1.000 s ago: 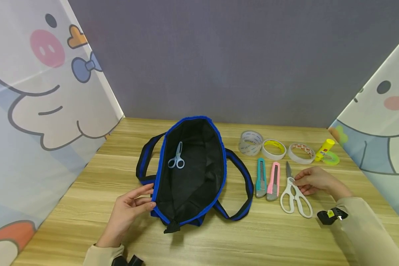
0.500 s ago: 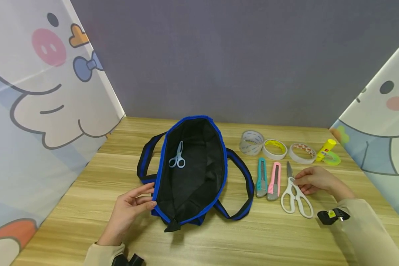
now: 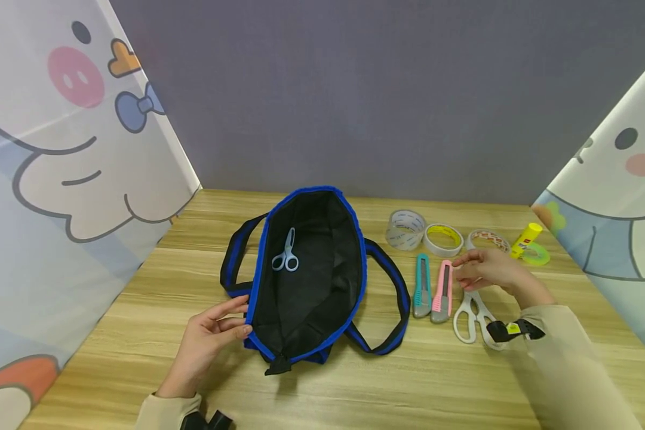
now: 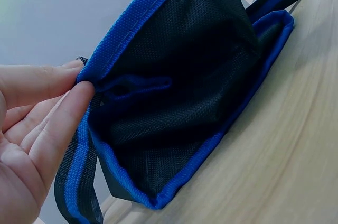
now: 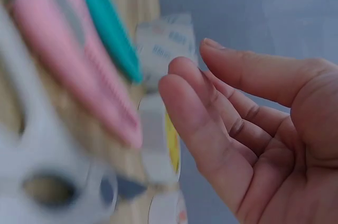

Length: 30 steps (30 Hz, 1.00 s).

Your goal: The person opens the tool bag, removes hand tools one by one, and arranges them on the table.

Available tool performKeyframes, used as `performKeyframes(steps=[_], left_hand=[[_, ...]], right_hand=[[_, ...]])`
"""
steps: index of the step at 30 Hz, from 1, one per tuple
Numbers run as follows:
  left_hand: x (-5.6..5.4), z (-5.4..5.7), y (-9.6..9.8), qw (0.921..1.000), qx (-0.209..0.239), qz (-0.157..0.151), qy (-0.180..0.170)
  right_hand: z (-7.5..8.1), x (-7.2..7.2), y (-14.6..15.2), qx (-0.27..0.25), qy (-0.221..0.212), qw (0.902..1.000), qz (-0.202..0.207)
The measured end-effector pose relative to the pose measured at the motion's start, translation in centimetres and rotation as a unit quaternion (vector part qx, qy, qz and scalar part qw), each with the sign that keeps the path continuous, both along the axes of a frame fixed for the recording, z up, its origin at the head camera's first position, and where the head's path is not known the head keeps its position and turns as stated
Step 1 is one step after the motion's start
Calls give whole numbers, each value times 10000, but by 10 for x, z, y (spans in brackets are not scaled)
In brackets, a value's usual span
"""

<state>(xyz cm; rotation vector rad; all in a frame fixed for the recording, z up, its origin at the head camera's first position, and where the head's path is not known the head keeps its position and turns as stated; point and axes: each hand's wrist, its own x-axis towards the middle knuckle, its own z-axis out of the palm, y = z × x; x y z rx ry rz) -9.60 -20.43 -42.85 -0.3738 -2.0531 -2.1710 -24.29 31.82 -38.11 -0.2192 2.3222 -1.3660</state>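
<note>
A black bag (image 3: pixel 306 286) with blue trim lies with its mouth toward me, and small light-blue scissors (image 3: pixel 286 260) rest inside it. My left hand (image 3: pixel 215 337) pinches the left edge of its rim between thumb and fingers, as the left wrist view also shows. Over the blades of the white-handled scissors (image 3: pixel 467 316) hovers my right hand (image 3: pixel 494 275), fingers relaxed and holding nothing. Beside its fingertips lies a pink utility knife (image 3: pixel 442 292), with a teal utility knife (image 3: pixel 421 286) to the left of it. The right hand hides the scissors' blades in the head view.
Behind the knives stand a clear tape roll (image 3: pixel 405 230), a white tape roll with yellow inside (image 3: pixel 443 239) and another white roll (image 3: pixel 489 240). A yellow glue stick (image 3: pixel 525 240) and a green tape ring (image 3: pixel 536 255) are farther right. A grey panel (image 3: pixel 355 101) borders the table.
My right hand has let go of the white scissors, which stay on the table, and has moved left and up toward the pink utility knife. The left hand stays on the bag rim.
</note>
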Motion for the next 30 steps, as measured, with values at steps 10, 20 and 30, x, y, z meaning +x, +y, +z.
performKeyframes(steps=[10, 20, 30], left_hand=[[1, 0, 0, 10000, -1, 34, 10], [0, -1, 0, 10000, 2, 4, 36], [0, -1, -1, 10000, 43, -49, 74]], right_hand=[[15, -18, -57, -303, 161, 9986, 409], [27, -37, -117, -438, 327, 9958, 735], [32, -47, -180, -564, 77, 9921, 1119]])
